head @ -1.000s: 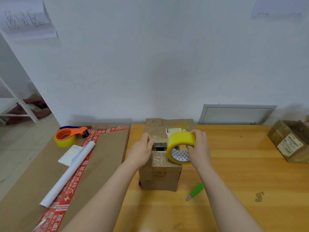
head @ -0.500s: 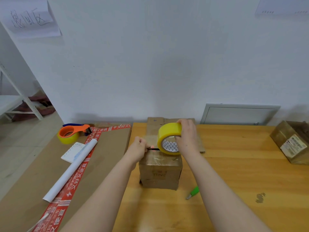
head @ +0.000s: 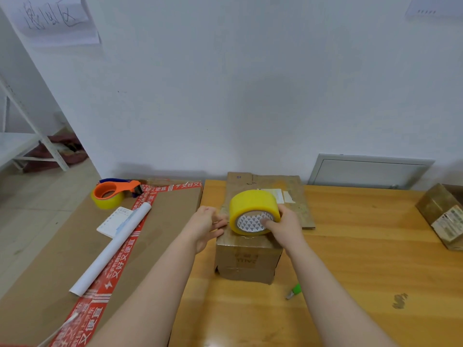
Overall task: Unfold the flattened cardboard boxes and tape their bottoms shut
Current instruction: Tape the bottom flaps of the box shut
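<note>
A small unfolded cardboard box [head: 248, 259] stands on the wooden table [head: 363, 246] in front of me, its top face glossy with tape. A yellow tape roll [head: 253, 209] sits on top of it, gripped by my right hand [head: 285, 224] with the thumb in the roll's core. My left hand [head: 204, 226] is at the box's upper left edge, fingers fairly straight and touching the top near the roll. A flattened cardboard box [head: 295, 194] lies behind the standing one.
A green-handled cutter [head: 293, 291] lies right of the box's base. Another cardboard box [head: 443, 216] sits at the right edge. On the left, a big cardboard sheet [head: 62, 246] carries an orange tape dispenser [head: 112, 194], a white paper roll [head: 112, 249] and a notepad [head: 114, 221].
My right hand has carried the tape roll to the right and lower across the box top. My left hand's fingers, pinching half a second ago, now lie straighter at the left edge.
</note>
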